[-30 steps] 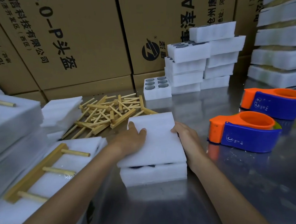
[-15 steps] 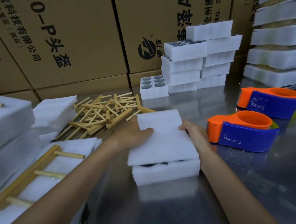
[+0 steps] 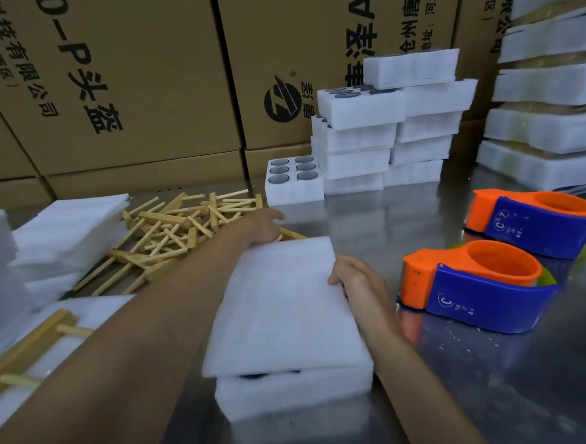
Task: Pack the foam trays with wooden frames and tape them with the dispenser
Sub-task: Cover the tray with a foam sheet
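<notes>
The foam tray point(image 3: 291, 390) sits on the steel table point(image 3: 500, 380) under a foam sheet point(image 3: 283, 308). The right hand point(image 3: 357, 279) rests at the sheet's right edge, fingers curled onto it. The left hand point(image 3: 262, 225) is out at the pile of frames point(image 3: 168, 229); whether its fingers grip one I cannot tell. Two dispensers point(image 3: 477, 286) stand just right

A packing workshop: printed cardboard cartons point(image 3: 133, 94) wall a steel table point(image 3: 500, 380) stacked with foam trays point(image 3: 358, 142).

Head view — looks forward and down, close over the steel table point(image 3: 501, 398).
</notes>
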A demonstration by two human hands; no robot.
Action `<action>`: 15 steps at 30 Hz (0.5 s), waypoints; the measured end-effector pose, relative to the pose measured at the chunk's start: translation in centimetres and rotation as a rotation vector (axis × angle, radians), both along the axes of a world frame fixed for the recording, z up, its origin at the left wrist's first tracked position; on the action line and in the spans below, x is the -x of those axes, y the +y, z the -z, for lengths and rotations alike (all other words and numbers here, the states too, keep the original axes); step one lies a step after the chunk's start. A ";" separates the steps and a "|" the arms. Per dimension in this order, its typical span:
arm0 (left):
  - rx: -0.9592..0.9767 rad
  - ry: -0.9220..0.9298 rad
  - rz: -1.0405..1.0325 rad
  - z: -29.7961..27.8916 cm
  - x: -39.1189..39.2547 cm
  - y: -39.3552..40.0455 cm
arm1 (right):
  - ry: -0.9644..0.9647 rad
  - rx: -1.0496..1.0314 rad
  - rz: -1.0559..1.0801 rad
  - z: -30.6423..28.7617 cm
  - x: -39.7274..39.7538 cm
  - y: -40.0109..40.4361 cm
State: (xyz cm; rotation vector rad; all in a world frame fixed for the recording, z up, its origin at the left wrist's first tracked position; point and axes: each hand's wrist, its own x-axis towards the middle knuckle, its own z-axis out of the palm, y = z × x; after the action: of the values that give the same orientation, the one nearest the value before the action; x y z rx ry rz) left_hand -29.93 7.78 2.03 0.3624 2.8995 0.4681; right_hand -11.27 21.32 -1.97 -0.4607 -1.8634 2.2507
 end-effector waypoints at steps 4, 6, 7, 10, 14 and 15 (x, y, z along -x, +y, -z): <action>0.058 0.041 0.119 1.8 2.1 0.0 | -0.008 0.013 -0.013 0.3 0.4 0.2; 0.189 0.143 0.137 1.6 3.0 0.1 | -0.025 0.026 -0.008 0.3 0.7 0.3; 0.237 0.210 0.131 1.3 3.2 0.2 | -0.032 0.041 -0.003 0.3 0.8 0.4; 0.130 0.428 0.029 -0.1 3.3 0.1 | -0.034 0.077 0.002 0.3 0.7 0.3; -0.205 0.574 -0.165 -3.5 1.0 -0.7 | -0.027 0.078 -0.001 0.1 0.1 0.2; -0.308 0.552 -0.186 -4.7 0.0 -1.0 | -0.019 0.065 0.001 -0.1 -0.1 0.2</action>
State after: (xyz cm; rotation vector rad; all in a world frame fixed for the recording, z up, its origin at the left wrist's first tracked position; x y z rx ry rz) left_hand -29.91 6.80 6.69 0.3011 3.4127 0.9920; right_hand -11.20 21.48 -1.86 -0.4948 -1.8027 2.3204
